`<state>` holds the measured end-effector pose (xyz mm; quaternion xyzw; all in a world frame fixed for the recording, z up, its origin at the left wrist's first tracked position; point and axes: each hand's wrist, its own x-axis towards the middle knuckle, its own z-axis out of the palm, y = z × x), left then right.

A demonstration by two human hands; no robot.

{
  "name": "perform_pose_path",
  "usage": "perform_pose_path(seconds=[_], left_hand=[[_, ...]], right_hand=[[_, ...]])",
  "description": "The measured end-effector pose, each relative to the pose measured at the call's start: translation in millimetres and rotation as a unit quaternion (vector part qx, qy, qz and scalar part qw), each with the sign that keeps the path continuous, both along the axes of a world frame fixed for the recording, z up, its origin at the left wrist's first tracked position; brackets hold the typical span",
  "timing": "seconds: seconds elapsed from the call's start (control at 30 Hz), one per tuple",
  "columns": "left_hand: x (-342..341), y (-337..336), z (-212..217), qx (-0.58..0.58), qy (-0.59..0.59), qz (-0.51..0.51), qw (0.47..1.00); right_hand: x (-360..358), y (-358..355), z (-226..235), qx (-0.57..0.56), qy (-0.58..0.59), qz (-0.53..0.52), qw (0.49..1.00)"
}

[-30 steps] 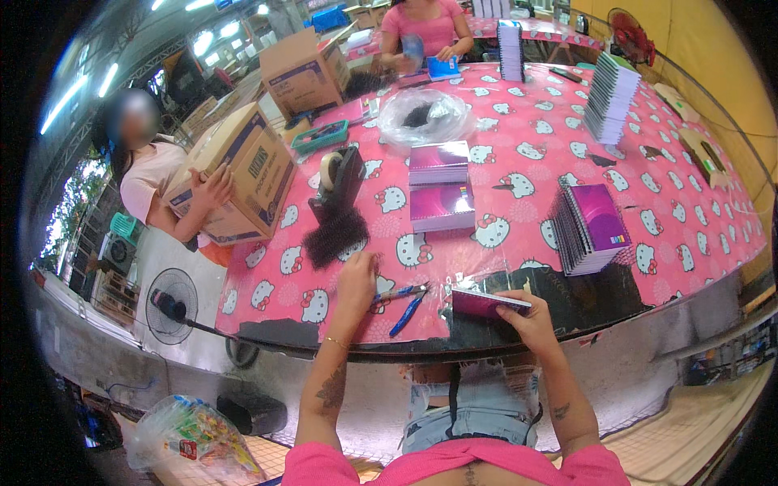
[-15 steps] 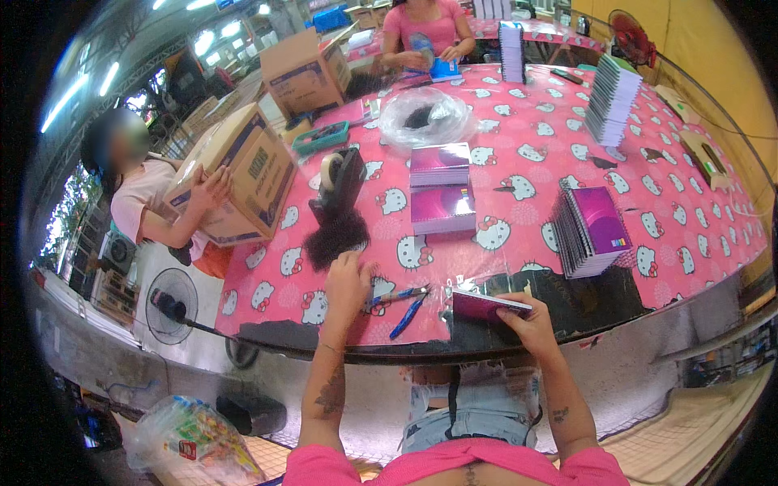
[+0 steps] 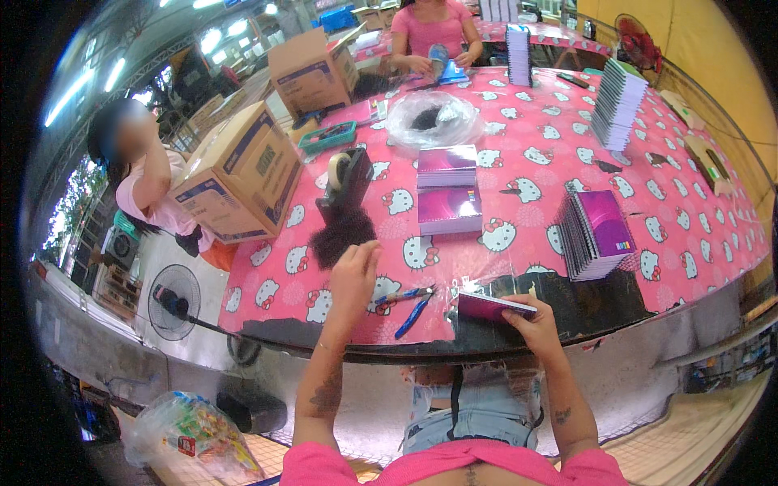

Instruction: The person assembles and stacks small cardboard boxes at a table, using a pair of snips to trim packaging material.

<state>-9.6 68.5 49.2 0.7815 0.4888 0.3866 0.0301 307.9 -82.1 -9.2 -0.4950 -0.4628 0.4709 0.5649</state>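
Two hands: left hand [image 3: 353,274] pinches dark hair bundle [image 3: 342,236]; right hand [image 3: 528,322] grips purple booklet [image 3: 489,306] beside blue pliers [image 3: 413,315].

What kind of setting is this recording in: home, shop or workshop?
Most likely a small packing workshop: stacks of purple flat packets on a long table with a pink patterned cover, cardboard cartons, a tape dispenser, and other people working alongside.

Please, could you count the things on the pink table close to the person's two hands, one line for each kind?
Purple boxes lying flat in the middle: 2
Dark hair bundle by the left hand: 1
Tape dispenser: 1
Blue-handled tools: 2
Purple flat pack held by the right hand: 1
Upright stack of purple packs: 1
Total: 8
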Motion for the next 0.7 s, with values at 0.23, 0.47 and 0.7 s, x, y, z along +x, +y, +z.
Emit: perform_pose_path(seconds=[0.23, 0.47, 0.7], left_hand=[[67, -72, -2, -0.116, -0.08, -0.214, 0.967], [75, -70, -14, -0.097, -0.142, -0.205, 0.964], [71, -72, -9, -0.13, -0.113, -0.222, 0.96]], right_hand=[[0, -1, -2, 0.008, -0.01, 0.007, 1.0], [1, -2, 2, 0.017, -0.03, 0.028, 0.999], [-1, -3, -1, 0.014, -0.03, 0.015, 0.999]])
